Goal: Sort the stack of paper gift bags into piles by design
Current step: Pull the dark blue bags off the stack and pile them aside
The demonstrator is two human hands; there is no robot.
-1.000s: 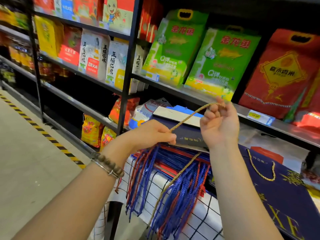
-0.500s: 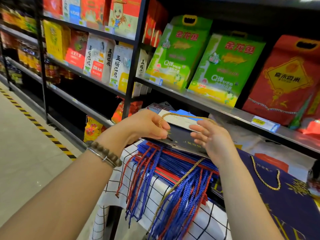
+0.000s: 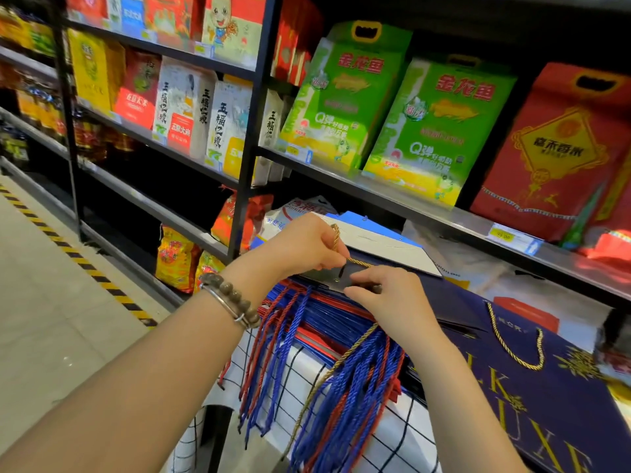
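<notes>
Atop the stack of gift bags point(image 3: 324, 310), a gold cord point(image 3: 358, 261) is pinched by the left hand point(image 3: 300, 244); the top navy bag point(image 3: 450, 295) is pinched at its rim by the right hand point(image 3: 392, 298).

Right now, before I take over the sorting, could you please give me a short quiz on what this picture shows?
1. True or false: the left hand pinches a gold cord.
2. The cords hanging from the stack over the checked cloth are mostly: A green; B blue and red; C white.
3. Which wrist wears the beaded bracelet?
Key: 1 true; 2 B; 3 the left.
</notes>
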